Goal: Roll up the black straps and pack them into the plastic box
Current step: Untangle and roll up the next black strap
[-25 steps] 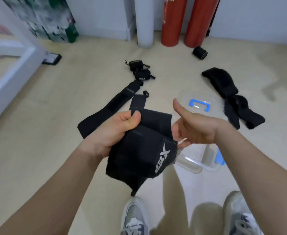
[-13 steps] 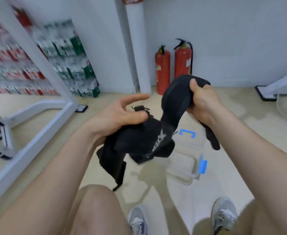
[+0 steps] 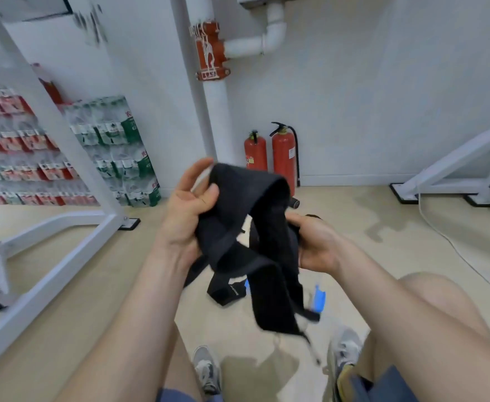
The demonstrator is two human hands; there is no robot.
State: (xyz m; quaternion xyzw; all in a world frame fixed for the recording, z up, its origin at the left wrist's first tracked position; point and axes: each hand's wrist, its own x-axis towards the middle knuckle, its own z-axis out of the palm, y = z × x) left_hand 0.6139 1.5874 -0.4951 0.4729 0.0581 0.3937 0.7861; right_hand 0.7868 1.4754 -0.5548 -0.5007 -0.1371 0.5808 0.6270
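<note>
Floor [image 3: 388, 265] of pale beige runs back to stacked water-bottle packs [image 3: 116, 146] and two red fire extinguishers [image 3: 283, 158] by the wall [image 3: 382, 105]. Above it the black strap [image 3: 246, 227] arches between both hands, ends dangling: left hand [image 3: 190, 219] pinches one side under its thumb, right hand [image 3: 317, 246] curls round the other. Behind the dangling ends, the plastic box [image 3: 319, 297] shows only a blue latch

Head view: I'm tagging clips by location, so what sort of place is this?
Probably a storeroom or utility corner, perhaps of a gym: shrink-wrapped water bottle cases stacked by the wall, two red fire extinguishers beside a white pipe, and white metal frames on the bare floor.
</note>
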